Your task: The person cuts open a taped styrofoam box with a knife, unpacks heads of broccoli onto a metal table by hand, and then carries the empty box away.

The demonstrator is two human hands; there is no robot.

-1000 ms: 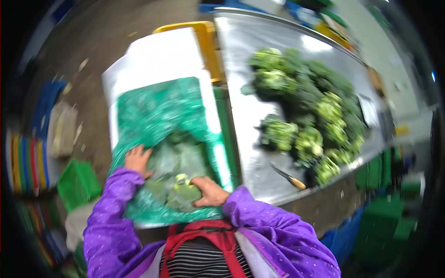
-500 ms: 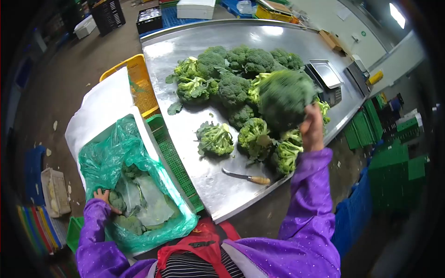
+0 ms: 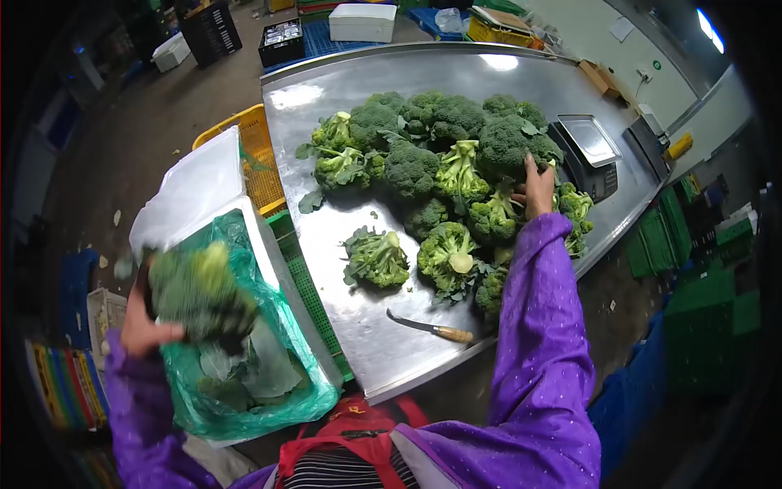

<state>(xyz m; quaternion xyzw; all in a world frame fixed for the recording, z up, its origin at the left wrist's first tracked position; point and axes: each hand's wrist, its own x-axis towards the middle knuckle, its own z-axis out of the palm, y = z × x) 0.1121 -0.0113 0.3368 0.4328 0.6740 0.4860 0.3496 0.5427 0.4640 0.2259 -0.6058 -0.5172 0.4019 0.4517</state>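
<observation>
My left hand (image 3: 149, 318) is closed around a broccoli head (image 3: 204, 289), blurred by motion, above a white foam box (image 3: 314, 342) lined with a green plastic bag (image 3: 305, 322). More broccoli (image 3: 224, 391) lies in the bag, beside and partly under a clear sheet. My right hand (image 3: 538, 187) grips a large broccoli head (image 3: 507, 145) at the right side of a pile on the metal table (image 3: 346, 281); its palm side is hidden. Nearer me lie a single broccoli head (image 3: 376, 257) and a curved knife (image 3: 432, 328) with a wooden handle.
A scale (image 3: 590, 147) with a metal tray stands right of the pile. The foam box's white lid or wall (image 3: 199, 183) sits beyond the bag, near a yellow crate (image 3: 259, 151) and a green crate (image 3: 305, 285). Green crates (image 3: 696, 318) stack at the right.
My left hand has risen out of the bag with a broccoli head. The large head in my right hand, blurred and raised before, now rests on the pile. The view has shifted slightly.
</observation>
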